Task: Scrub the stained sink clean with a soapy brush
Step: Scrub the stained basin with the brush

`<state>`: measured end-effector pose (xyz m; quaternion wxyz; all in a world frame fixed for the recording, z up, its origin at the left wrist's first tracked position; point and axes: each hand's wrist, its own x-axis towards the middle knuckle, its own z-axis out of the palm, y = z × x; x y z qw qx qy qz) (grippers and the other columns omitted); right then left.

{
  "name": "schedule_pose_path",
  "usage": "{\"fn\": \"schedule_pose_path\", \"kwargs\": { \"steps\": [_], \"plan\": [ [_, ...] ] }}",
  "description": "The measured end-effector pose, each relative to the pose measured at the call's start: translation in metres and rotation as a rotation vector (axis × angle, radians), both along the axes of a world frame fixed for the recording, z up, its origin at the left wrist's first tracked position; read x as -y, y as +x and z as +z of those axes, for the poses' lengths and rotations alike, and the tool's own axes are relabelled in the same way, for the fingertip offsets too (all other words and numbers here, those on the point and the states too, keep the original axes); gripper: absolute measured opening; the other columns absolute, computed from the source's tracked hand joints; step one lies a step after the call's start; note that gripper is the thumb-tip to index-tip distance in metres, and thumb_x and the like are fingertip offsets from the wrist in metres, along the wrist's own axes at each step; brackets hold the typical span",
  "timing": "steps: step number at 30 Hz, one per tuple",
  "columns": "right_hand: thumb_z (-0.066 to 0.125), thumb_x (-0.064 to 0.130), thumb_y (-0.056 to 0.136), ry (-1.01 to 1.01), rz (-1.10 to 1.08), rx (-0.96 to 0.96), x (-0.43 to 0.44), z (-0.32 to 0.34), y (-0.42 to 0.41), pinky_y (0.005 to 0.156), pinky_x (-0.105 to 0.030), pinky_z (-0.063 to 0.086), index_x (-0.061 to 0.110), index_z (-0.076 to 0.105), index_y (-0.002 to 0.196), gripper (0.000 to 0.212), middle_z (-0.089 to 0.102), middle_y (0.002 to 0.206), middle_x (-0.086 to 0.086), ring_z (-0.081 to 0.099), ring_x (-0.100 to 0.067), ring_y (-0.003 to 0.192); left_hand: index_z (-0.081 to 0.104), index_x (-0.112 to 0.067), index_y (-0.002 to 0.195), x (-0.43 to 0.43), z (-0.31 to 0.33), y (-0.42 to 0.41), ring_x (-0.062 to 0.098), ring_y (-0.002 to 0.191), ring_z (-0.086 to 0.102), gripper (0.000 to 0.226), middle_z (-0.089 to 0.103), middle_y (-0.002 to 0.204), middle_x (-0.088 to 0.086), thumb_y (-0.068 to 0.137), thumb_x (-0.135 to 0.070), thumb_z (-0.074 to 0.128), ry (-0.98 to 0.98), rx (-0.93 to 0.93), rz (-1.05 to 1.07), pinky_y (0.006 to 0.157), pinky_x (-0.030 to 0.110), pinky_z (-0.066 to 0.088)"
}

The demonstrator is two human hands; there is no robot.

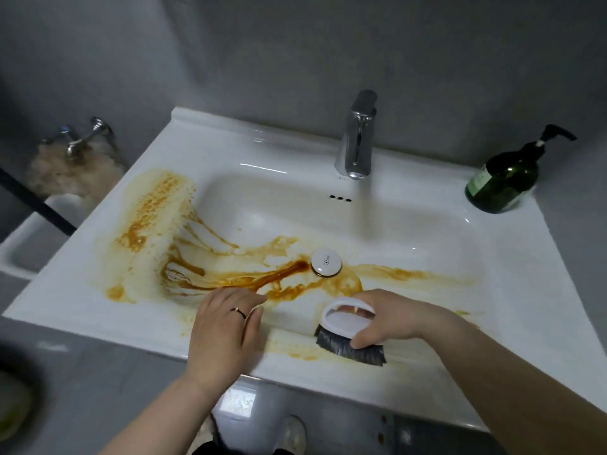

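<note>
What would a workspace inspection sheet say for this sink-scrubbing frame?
Surface: white sink, brown stain over left ledge, basin and front rim.
Job's things: scrub brush, bristles on front rim; green pump soap bottle at back right corner.
Clutter: nothing seen.
Grippers: right hand grips the brush handle; left hand, ringed, open over the front rim, holding nothing.
Cables: black bar or hose at far left, cannot tell which.
Surroundings: chrome faucet, drain stopper, wall taps at left, grey wall.

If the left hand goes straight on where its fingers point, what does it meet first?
Probably the brown stain in the sink, just before the drain plug; depth is unclear.
</note>
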<state>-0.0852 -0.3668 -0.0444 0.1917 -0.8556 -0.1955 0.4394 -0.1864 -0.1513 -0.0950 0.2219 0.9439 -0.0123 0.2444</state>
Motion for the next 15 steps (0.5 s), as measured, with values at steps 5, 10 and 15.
{"fn": "schedule_pose_path", "kwargs": {
  "steps": [5,10,15],
  "plan": [
    [0.075,0.025,0.075,0.256,0.200,0.055,-0.120,-0.007,-0.008,0.075,-0.027,0.042,0.023,0.052,0.114,0.045,0.056,0.106,0.004,0.050,-0.012,0.093,0.069,-0.006,0.079,-0.055,0.005,-0.005,0.025,0.079,0.058,0.038,0.069,0.078,0.007,0.084,-0.025,0.037,0.003,-0.058,0.198,0.076,0.032,0.033],
    [0.073,0.027,0.077,0.319,0.153,0.121,-0.172,-0.018,0.007,0.083,-0.029,0.041,0.019,0.048,0.129,0.058,0.054,0.126,-0.001,0.050,-0.019,0.110,0.070,-0.002,0.083,-0.116,0.007,-0.003,0.037,0.078,0.062,0.047,0.069,0.082,0.015,0.085,-0.029,0.032,-0.019,-0.107,0.429,0.077,0.050,0.043],
    [0.069,0.025,0.081,0.375,0.109,0.226,-0.215,-0.051,0.015,0.095,-0.020,0.031,0.021,0.039,0.140,0.066,0.038,0.141,0.000,0.038,-0.017,0.127,0.069,-0.002,0.085,-0.146,-0.002,0.000,0.037,0.079,0.061,0.047,0.069,0.084,0.014,0.085,-0.030,0.032,-0.033,-0.138,0.511,0.075,0.045,0.043]
  ]
}}
